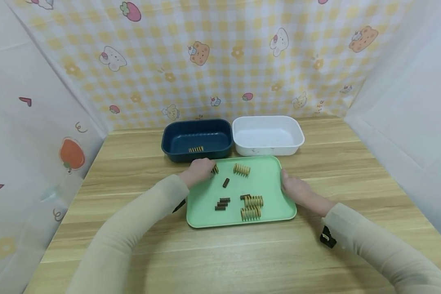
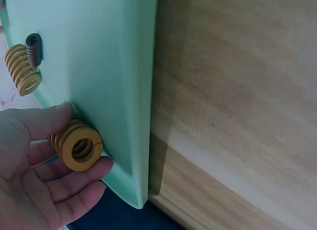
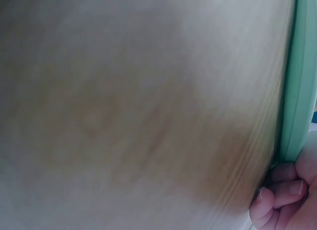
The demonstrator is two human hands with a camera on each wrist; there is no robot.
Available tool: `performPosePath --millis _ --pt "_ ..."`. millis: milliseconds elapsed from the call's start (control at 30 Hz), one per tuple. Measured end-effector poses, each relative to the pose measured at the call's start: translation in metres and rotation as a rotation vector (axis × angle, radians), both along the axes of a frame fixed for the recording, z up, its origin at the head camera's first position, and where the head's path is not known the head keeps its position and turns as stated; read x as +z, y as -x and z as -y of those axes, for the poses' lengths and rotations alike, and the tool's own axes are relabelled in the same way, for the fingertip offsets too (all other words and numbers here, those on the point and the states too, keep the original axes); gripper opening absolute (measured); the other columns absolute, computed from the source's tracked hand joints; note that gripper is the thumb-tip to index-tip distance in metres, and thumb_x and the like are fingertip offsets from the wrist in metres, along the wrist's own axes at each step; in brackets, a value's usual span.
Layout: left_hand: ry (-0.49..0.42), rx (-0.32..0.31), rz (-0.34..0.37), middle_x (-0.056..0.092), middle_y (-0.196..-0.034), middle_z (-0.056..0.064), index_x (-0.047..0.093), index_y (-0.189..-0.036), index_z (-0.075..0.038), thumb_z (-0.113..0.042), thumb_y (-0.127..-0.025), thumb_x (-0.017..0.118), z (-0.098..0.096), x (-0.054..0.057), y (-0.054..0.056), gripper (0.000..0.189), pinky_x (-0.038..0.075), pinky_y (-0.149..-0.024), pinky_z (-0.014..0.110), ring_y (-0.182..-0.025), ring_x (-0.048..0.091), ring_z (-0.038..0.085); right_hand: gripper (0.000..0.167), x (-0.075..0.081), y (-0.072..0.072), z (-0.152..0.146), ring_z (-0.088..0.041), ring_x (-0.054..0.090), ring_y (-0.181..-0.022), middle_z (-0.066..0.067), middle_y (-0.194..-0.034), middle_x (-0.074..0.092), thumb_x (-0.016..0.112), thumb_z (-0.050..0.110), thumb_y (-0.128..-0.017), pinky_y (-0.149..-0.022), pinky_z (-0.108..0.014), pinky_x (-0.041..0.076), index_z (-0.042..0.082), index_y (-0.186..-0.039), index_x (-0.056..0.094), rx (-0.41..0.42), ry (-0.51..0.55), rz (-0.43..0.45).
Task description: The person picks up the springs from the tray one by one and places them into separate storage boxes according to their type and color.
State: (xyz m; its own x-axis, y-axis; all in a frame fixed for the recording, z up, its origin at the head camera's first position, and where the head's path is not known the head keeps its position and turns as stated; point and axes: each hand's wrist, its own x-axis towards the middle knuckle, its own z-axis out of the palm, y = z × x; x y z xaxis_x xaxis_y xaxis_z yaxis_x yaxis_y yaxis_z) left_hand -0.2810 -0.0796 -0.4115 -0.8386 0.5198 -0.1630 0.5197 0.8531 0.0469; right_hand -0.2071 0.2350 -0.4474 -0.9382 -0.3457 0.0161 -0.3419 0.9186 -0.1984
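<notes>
At the back left corner of a light green tray (image 1: 202,218), my left hand (image 1: 199,170) pinches a yellow coil spring (image 2: 74,145) between thumb and fingers. The left wrist view shows the spring's flat ring end facing the camera. My right hand (image 1: 297,189) grips the tray's right rim, its fingers (image 3: 287,193) curled at the edge. On the tray lie another yellow spring (image 1: 241,170) near the back, two yellow springs (image 1: 250,213) near the front, and several small dark brown springs (image 1: 222,204). One dark spring (image 1: 226,182) lies apart near the middle.
Behind the tray stand a dark blue bin (image 1: 169,153) with a yellow spring (image 1: 196,149) in it, and a white bin (image 1: 268,151) beside it on the right. All rest on a wood-grain table (image 1: 220,261), with a checked cloth (image 1: 220,61) hanging behind.
</notes>
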Motion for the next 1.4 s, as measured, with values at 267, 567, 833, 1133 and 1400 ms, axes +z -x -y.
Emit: performPosePath --millis 267,567,833,1133,1400 --pt "-0.018 -0.010 0.024 0.064 -0.097 0.013 0.058 -0.111 -0.005 -0.013 -0.085 0.061 0.003 -0.001 0.004 0.027 0.050 -0.069 0.039 -0.083 0.060 0.024 0.044 0.001 0.003 0.003 -0.018 0.045 -0.042 -0.007 -0.051 0.046 0.038 0.007 -0.092 -0.036 -0.031 0.038 -0.018 -0.127 0.029 -0.027 -0.041 0.016" --pt "-0.097 -0.002 0.093 0.061 -0.112 0.013 0.052 -0.125 -0.005 -0.011 -0.082 0.062 0.012 -0.001 0.008 0.044 0.049 -0.078 0.038 -0.091 0.058 0.022 0.044 0.000 0.002 0.003 -0.017 0.044 -0.040 -0.005 -0.050 0.044 0.038 0.007 -0.092 -0.035 -0.029 0.037 -0.019 -0.126 0.029 -0.020 -0.046 -0.003" --pt "-0.114 -0.030 0.046 0.063 -0.106 0.009 0.055 -0.120 -0.008 -0.016 -0.081 0.064 0.011 0.006 0.008 0.040 0.049 -0.074 0.037 -0.088 0.059 0.020 0.044 -0.001 0.002 0.001 -0.017 0.045 -0.042 -0.006 -0.051 0.045 0.039 0.007 -0.092 -0.036 -0.030 0.038 -0.019 -0.126 0.028 -0.019 -0.049 0.008" --pt "-0.165 0.012 0.027 0.063 -0.110 0.008 0.056 -0.122 -0.011 -0.020 -0.082 0.063 0.015 0.022 0.012 0.041 0.049 -0.079 0.039 -0.094 0.058 0.021 0.044 0.001 0.001 0.001 -0.014 0.041 -0.040 -0.003 -0.050 0.041 0.039 0.006 -0.092 -0.034 -0.025 0.032 -0.018 -0.127 0.026 -0.011 -0.035 0.022" --pt "-0.168 0.064 0.059 0.057 -0.122 0.008 0.052 -0.128 -0.012 -0.021 -0.084 0.064 0.019 0.045 0.019 0.046 0.046 -0.087 0.041 -0.106 0.054 0.023 0.039 0.001 0.001 0.001 -0.013 0.040 -0.040 -0.002 -0.050 0.041 0.038 0.005 -0.092 -0.034 -0.023 0.031 -0.017 -0.123 0.028 -0.011 -0.034 0.029"
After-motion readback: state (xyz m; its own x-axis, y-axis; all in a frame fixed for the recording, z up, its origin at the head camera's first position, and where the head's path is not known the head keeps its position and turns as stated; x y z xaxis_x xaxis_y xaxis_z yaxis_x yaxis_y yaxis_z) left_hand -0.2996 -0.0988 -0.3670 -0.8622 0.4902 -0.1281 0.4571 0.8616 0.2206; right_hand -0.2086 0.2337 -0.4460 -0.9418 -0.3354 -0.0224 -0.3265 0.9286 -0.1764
